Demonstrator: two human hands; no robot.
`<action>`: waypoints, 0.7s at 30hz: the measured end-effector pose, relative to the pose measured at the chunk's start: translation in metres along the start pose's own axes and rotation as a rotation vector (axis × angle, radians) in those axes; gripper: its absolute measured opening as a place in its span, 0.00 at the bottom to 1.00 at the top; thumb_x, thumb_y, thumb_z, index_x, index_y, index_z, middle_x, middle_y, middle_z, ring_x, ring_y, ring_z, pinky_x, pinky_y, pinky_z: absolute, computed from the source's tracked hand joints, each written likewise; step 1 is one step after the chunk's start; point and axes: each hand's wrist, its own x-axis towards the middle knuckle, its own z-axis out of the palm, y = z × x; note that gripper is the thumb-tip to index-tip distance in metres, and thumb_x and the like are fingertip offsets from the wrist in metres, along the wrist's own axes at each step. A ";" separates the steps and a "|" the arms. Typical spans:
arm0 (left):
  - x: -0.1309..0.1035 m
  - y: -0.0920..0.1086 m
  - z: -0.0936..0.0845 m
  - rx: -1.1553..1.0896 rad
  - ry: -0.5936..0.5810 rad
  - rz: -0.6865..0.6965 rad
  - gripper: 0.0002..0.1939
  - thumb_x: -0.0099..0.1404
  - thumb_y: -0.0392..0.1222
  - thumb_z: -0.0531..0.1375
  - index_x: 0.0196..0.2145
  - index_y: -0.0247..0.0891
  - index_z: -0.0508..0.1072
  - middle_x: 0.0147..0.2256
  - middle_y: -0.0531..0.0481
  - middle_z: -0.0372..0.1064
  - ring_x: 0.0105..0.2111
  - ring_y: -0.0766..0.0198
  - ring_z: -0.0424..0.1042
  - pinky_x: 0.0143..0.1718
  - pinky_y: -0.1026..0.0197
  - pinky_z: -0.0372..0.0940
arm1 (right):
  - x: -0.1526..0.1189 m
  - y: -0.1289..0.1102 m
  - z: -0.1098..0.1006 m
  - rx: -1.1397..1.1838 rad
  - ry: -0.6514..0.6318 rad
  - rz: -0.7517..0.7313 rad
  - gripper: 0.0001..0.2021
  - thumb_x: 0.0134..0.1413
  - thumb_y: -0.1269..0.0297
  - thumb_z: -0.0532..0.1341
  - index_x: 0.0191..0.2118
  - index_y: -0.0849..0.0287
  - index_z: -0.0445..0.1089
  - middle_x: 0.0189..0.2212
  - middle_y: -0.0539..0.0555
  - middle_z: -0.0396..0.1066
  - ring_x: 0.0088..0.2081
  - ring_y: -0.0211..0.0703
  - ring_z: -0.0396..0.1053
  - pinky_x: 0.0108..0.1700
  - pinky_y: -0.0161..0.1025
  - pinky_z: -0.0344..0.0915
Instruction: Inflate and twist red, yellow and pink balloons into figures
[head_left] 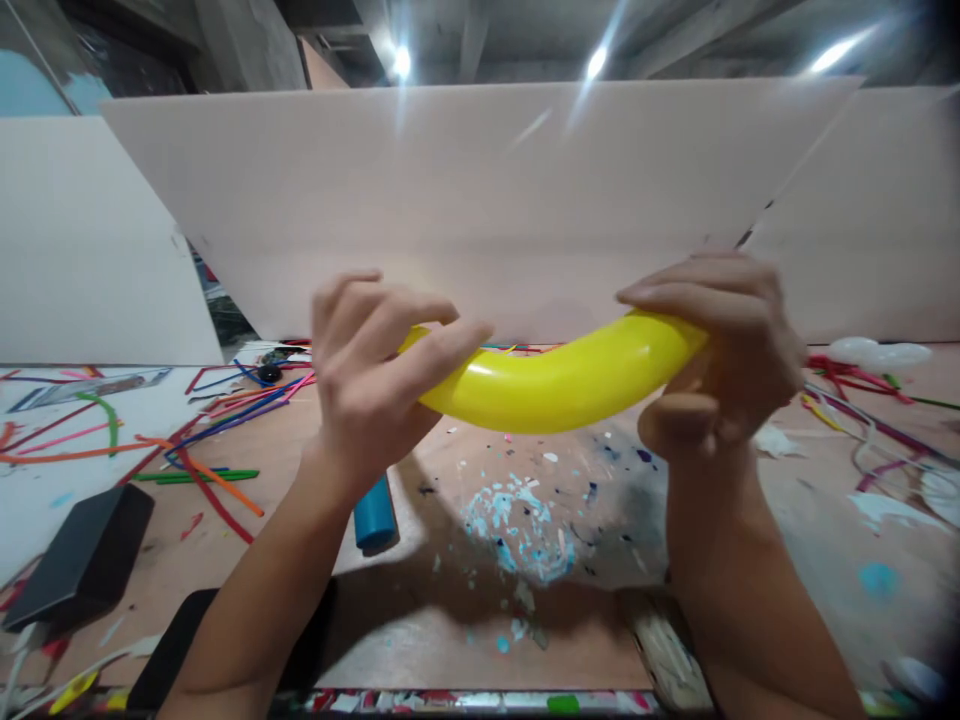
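A yellow modelling balloon (555, 390), inflated and curved downward in the middle, is held up above the table between both hands. At its left end, my left hand (382, 370) is closed round it, thumb and fingers on either side. My right hand (720, 350) grips the other end, with the fingers over the top; the balloon's right tip is hidden in that hand. Below my left wrist a blue cylinder (374, 515) lies on the table, partly covered by the arm.
Uninflated balloons (202, 460) in several colours are strewn at left, beside a black power adapter (82, 555). More balloons and white inflated ones (877, 353) lie at right. Blue and white paint flecks (525, 530) mark the wooden table. A pale upright panel (480, 200) stands behind.
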 end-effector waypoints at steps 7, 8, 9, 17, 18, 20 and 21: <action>0.002 0.009 -0.001 0.201 -0.406 -0.091 0.17 0.63 0.38 0.60 0.50 0.48 0.70 0.44 0.49 0.72 0.46 0.53 0.66 0.57 0.43 0.52 | 0.018 -0.029 0.018 0.230 -0.591 0.168 0.21 0.55 0.44 0.60 0.44 0.57 0.71 0.36 0.54 0.74 0.36 0.45 0.71 0.37 0.41 0.64; -0.003 0.006 0.008 0.178 -0.496 -0.078 0.16 0.63 0.39 0.59 0.50 0.46 0.70 0.44 0.48 0.72 0.46 0.52 0.67 0.55 0.44 0.54 | 0.017 -0.024 0.025 0.272 -0.675 0.220 0.21 0.56 0.43 0.59 0.41 0.58 0.71 0.35 0.54 0.74 0.34 0.44 0.71 0.35 0.40 0.63; -0.010 0.001 0.019 0.146 -0.588 -0.065 0.16 0.64 0.40 0.59 0.50 0.44 0.70 0.45 0.47 0.73 0.45 0.52 0.67 0.53 0.46 0.56 | 0.015 -0.016 0.031 0.311 -0.752 0.284 0.21 0.57 0.43 0.58 0.38 0.59 0.70 0.32 0.54 0.74 0.32 0.43 0.70 0.33 0.38 0.63; -0.077 -0.033 0.084 -0.076 -1.116 -0.132 0.21 0.68 0.54 0.54 0.55 0.45 0.66 0.45 0.46 0.73 0.43 0.54 0.72 0.41 0.56 0.60 | -0.026 0.055 0.075 0.461 -1.191 0.647 0.24 0.58 0.40 0.53 0.38 0.59 0.71 0.30 0.54 0.73 0.28 0.41 0.71 0.29 0.38 0.66; -0.081 -0.035 0.086 -0.062 -1.129 -0.139 0.20 0.69 0.53 0.54 0.54 0.44 0.67 0.45 0.46 0.73 0.43 0.54 0.72 0.41 0.56 0.60 | -0.030 0.059 0.078 0.502 -1.212 0.678 0.25 0.59 0.40 0.52 0.38 0.59 0.71 0.30 0.54 0.73 0.28 0.41 0.71 0.29 0.38 0.66; -0.084 -0.037 0.086 -0.046 -1.151 -0.131 0.17 0.69 0.50 0.54 0.51 0.42 0.69 0.46 0.46 0.73 0.44 0.53 0.72 0.44 0.54 0.60 | -0.037 0.064 0.085 0.541 -1.252 0.702 0.25 0.60 0.40 0.51 0.38 0.60 0.70 0.30 0.54 0.73 0.28 0.42 0.71 0.30 0.38 0.66; -0.085 -0.037 0.086 -0.050 -1.165 -0.120 0.16 0.69 0.48 0.54 0.49 0.41 0.71 0.45 0.45 0.73 0.45 0.52 0.71 0.45 0.53 0.60 | -0.039 0.065 0.087 0.535 -1.268 0.689 0.25 0.60 0.41 0.51 0.38 0.60 0.70 0.31 0.55 0.73 0.29 0.42 0.71 0.31 0.39 0.66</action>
